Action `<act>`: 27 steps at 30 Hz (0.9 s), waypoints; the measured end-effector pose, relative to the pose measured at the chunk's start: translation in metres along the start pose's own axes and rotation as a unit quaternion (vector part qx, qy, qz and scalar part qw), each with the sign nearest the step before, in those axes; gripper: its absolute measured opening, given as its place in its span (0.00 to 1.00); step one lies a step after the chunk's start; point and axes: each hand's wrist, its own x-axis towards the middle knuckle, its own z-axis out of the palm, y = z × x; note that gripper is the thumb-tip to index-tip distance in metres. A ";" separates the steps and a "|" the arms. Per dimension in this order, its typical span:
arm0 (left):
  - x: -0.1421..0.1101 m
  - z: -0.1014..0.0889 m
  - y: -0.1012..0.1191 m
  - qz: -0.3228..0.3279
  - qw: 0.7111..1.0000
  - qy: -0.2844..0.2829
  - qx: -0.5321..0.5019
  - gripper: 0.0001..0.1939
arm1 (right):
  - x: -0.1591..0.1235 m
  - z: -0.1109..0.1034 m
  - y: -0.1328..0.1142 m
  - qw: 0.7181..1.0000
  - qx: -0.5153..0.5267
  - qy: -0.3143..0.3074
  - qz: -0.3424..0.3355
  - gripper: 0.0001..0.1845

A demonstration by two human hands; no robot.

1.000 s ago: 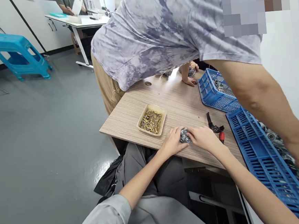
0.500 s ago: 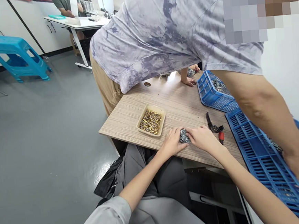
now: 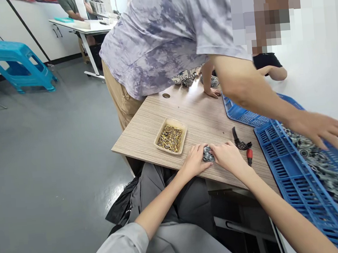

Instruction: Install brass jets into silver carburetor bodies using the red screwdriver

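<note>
Near the table's front edge, my left hand (image 3: 194,160) and my right hand (image 3: 227,156) close in from both sides on a small grey metal fitting (image 3: 208,154). Fingers of both hands grip it, and they cover part of its shape. To the left stands a cream tray (image 3: 158,143) filled with brass-coloured screws (image 3: 170,138). Right of my right hand lie a black-strapped watch (image 3: 241,142) and a red-handled screwdriver (image 3: 249,156), the watch slightly farther back.
A blue crate (image 3: 290,179) at the right holds many grey metal parts (image 3: 321,169); another blue crate (image 3: 238,111) stands behind it. A person's arm (image 3: 260,92) reaches across both. At the far left is a blue stool (image 3: 17,62).
The co-worker's arm has come up out of the near blue crate and swung back over it, palm down and fingers spread. My hands and the fitting have barely moved.
</note>
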 end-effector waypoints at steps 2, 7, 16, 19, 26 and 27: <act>0.000 0.001 -0.001 0.001 1.000 0.005 -0.002 0.38 | -0.001 -0.002 -0.001 1.000 0.002 0.005 0.006 0.16; 0.001 0.007 -0.005 -0.021 0.999 0.049 -0.006 0.41 | -0.004 0.001 -0.001 0.993 0.093 0.061 0.030 0.22; 0.000 0.013 -0.023 -0.011 0.995 0.083 -0.060 0.35 | 0.011 0.040 -0.008 0.950 0.296 0.080 0.061 0.39; 0.002 0.014 -0.029 0.014 0.997 0.065 -0.038 0.30 | 0.015 0.043 -0.005 0.939 0.324 0.085 0.076 0.35; 0.007 0.010 -0.028 -0.001 0.997 0.077 -0.026 0.24 | 0.004 0.050 0.000 0.931 0.309 0.114 0.154 0.17; 0.008 0.009 -0.028 -0.003 0.997 0.076 -0.026 0.23 | 0.001 0.052 0.000 0.927 0.317 0.120 0.162 0.15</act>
